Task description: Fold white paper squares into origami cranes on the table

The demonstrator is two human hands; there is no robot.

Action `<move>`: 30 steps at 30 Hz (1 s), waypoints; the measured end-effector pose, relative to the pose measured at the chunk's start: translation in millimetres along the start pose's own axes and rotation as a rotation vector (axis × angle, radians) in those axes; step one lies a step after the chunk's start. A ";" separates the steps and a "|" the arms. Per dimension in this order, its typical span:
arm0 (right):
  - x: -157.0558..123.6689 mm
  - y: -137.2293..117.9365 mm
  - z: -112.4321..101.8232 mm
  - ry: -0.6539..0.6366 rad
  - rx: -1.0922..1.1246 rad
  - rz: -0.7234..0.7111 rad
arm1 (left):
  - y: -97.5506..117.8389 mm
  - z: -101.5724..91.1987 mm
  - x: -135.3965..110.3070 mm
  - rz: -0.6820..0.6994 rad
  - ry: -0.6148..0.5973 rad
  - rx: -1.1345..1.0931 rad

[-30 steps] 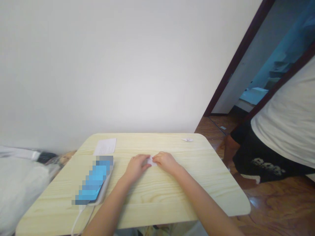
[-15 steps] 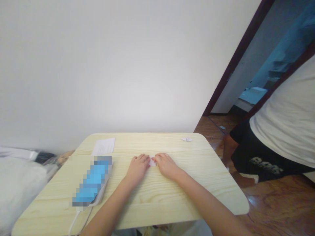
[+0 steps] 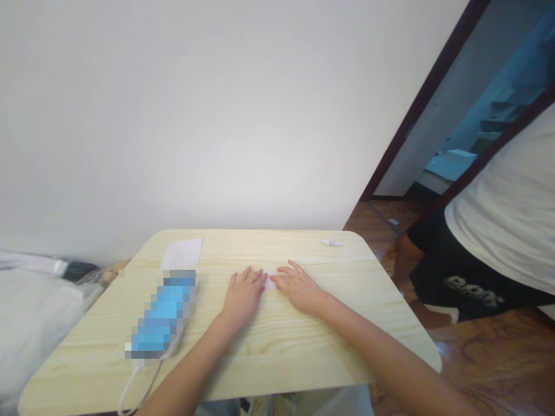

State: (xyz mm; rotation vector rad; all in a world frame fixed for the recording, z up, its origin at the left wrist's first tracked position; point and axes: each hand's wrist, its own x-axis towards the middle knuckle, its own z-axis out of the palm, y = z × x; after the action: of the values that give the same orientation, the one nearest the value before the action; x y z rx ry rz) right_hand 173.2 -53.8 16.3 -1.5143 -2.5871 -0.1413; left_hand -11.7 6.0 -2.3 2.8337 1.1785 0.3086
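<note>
While both hands lie on the light wood table [image 3: 277, 361], a blurred blue thing [image 3: 163, 312] sits to their left, too blurred to name. A white cord [image 3: 137, 386] runs from it over the near edge. Past it lies a white sheet of paper [image 3: 181, 253], and a tiny paper crane [image 3: 330, 242] sits near the far right corner. Soft white bedding [image 3: 34, 329] is beside the table on the left. Another person [image 3: 505, 216] in a white shirt and black shorts stands on the wood floor [image 3: 489, 358], just off the right side.

The hands are near the middle of the table, well apart from its edges. The left hand [image 3: 243, 297] and right hand [image 3: 300, 290] are open, with fingers spread. A small folded white paper [image 3: 270, 282] lies between them, and the fingertips [image 3: 262, 277] are right at its sides, but neither hand has hold of it.
</note>
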 end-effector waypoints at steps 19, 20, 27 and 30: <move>28.8 6.1 10.7 0.079 0.424 0.146 | -27.4 -7.2 10.1 0.057 0.072 -0.215; 27.3 9.1 10.9 0.080 0.438 0.139 | -29.9 -4.5 11.5 0.079 0.077 -0.245; 21.4 19.7 4.4 0.027 0.443 0.094 | -29.1 6.5 18.0 0.160 0.023 -0.328; 22.3 21.0 3.9 0.043 0.460 0.089 | -27.3 4.9 16.9 0.156 -0.009 -0.317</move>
State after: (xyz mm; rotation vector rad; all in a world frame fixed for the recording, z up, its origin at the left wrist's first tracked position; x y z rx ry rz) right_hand 180.5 -23.8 16.4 -1.4238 -2.2972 0.3980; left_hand -18.0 37.3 -7.8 2.6454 0.8222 0.4466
